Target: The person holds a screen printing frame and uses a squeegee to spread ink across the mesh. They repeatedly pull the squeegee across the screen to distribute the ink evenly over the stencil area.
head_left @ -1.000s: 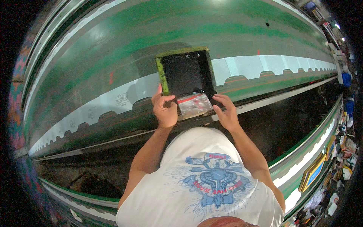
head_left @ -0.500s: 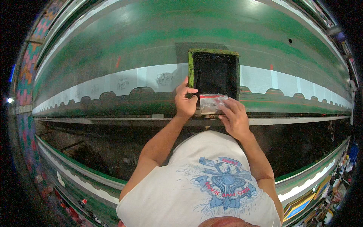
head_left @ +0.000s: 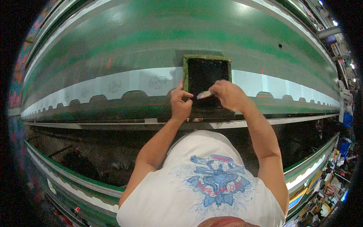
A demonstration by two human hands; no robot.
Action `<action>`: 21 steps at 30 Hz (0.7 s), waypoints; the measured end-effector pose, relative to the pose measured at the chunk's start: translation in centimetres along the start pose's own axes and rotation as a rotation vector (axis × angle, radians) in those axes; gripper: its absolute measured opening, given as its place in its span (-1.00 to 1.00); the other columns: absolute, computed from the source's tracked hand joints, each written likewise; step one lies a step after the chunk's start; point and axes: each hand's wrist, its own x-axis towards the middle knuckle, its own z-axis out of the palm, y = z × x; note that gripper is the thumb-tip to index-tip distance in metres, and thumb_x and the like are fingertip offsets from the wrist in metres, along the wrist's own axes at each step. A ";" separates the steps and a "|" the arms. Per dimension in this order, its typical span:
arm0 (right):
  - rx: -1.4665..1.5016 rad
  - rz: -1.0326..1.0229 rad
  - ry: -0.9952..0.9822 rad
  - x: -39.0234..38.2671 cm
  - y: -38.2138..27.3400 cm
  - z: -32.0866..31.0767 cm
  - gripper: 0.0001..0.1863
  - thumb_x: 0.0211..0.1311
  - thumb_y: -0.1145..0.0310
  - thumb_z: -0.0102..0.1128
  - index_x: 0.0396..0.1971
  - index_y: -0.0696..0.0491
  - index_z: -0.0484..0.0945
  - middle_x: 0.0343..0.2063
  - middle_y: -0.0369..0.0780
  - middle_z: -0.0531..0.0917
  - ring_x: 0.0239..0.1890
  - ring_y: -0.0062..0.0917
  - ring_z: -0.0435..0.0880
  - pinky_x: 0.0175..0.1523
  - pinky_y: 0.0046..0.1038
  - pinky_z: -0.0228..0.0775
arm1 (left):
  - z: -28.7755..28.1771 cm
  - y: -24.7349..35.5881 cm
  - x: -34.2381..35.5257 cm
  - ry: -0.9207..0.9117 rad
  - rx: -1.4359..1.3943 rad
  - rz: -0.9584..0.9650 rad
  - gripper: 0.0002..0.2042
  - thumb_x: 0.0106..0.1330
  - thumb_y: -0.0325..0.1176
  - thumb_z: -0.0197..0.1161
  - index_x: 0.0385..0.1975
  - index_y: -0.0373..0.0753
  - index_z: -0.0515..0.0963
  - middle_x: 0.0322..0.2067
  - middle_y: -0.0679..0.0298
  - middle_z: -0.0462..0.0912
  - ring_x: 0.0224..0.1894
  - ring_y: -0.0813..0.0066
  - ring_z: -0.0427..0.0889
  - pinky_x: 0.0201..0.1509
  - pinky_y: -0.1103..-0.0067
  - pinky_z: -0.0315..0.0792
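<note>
A small screen-printing frame (head_left: 185,72) with a green, ink-stained rim and a black inside lies over the pale strip on the green table. My left hand (head_left: 180,104) is closed at its lower left side, with one finger along the rim and the thumb and another finger bent over the edge. In my right hand (head_left: 231,95), above the lower part of the black area, is a squeegee (head_left: 205,94). Its pale edge sticks out to the left of my fingers; the rest is hidden in my grip.
A row of pale fabric pieces (head_left: 145,73) runs along the table (head_left: 132,49), several with dark line prints left of the frame. A metal rail (head_left: 90,125) edges the table in front of me. Another table (head_left: 72,178) stands behind. Cluttered goods (head_left: 325,196) lie at the lower right.
My right hand has lifted the squeegee up from the frame's lower edge and turned it, so its broad face no longer shows. My left hand stays at the frame; the whole view has shifted slightly.
</note>
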 end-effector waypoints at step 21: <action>-0.141 0.043 0.270 -0.9 -1.8 6.3 -0.36 0.14 0.63 0.25 0.29 -0.02 0.67 0.13 -0.10 0.71 0.14 -0.05 0.64 0.30 0.00 0.45 | 0.1 -0.5 0.1 0.039 -0.003 0.167 -0.80 -0.01 -0.68 0.36 -0.47 -0.15 0.68 0.46 -0.29 0.54 0.33 -0.19 0.56 0.50 0.12 0.30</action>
